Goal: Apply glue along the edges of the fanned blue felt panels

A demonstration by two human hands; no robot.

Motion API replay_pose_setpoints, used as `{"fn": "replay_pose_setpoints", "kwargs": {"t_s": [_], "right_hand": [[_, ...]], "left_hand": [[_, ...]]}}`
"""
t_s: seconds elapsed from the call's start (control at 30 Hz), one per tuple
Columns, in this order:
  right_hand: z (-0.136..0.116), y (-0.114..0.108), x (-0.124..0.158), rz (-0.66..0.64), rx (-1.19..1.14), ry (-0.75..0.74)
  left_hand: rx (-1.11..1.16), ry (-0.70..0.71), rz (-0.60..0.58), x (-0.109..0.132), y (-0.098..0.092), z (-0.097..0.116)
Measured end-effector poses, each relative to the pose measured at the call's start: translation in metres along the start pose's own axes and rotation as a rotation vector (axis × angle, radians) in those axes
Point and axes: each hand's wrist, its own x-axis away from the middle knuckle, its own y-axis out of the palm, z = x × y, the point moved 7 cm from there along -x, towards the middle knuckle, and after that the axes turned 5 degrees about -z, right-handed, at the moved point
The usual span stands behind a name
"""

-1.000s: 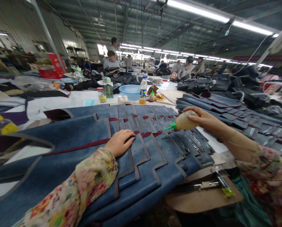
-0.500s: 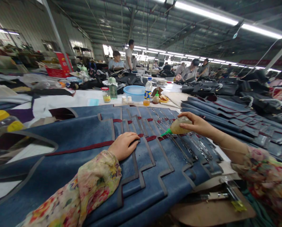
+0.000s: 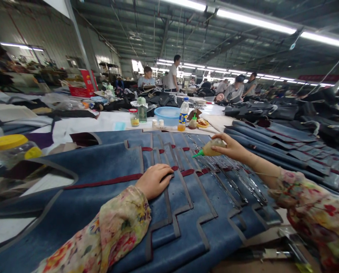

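Note:
My right hand (image 3: 225, 146) is closed round a squeeze bottle (image 3: 213, 148) with a green nozzle, tilted so its tip points down to the left. The tip is just over the grey edge of a blue leather-like piece; whether it touches, I cannot tell. Several such blue pieces (image 3: 112, 161) with grey edges and burgundy bands overlap in a staggered row before me. Flat on them, left of the bottle, lies my left hand (image 3: 155, 181), fingers stretched out. Wet, shiny glue-like lines (image 3: 229, 182) run along the edges under my right hand.
Behind the pieces stand a blue basin (image 3: 167, 115), a drink bottle (image 3: 183, 112), a second green-tipped squeeze bottle (image 3: 193, 120) and a green flask (image 3: 142, 110). A yellow-lidded jar (image 3: 11, 151) is at left. More blue pieces (image 3: 260, 146) lie at right. People work farther back.
The squeeze bottle's tip has moved away from me along the edge, past the burgundy band. My left hand stays on the pieces. The whole view has shifted slightly.

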Motion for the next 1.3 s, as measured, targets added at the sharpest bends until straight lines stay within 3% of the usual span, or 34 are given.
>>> {"fn": "replay_pose_setpoints", "kwargs": {"t_s": [0.23,0.53,0.83,1.17,1.3], "right_hand": [[-0.004,-0.004,0.014,-0.086,0.007,0.013],[0.006,0.007,-0.023,0.065,0.089,-0.095],[0.012,0.005,-0.016,0.038,0.055,-0.121],[0.009,-0.001,-0.030,0.118,0.077,-0.090],[0.011,0.003,-0.034,0.090,0.099,-0.099]], "left_hand": [[0.010,-0.007,-0.001,0.000,0.000,0.000],[0.019,-0.020,-0.009,0.000,-0.001,-0.001],[0.028,-0.020,-0.005,0.001,-0.001,0.000],[0.037,-0.037,-0.006,0.002,-0.001,-0.001],[0.043,-0.036,-0.002,0.002,-0.001,-0.001]]}}
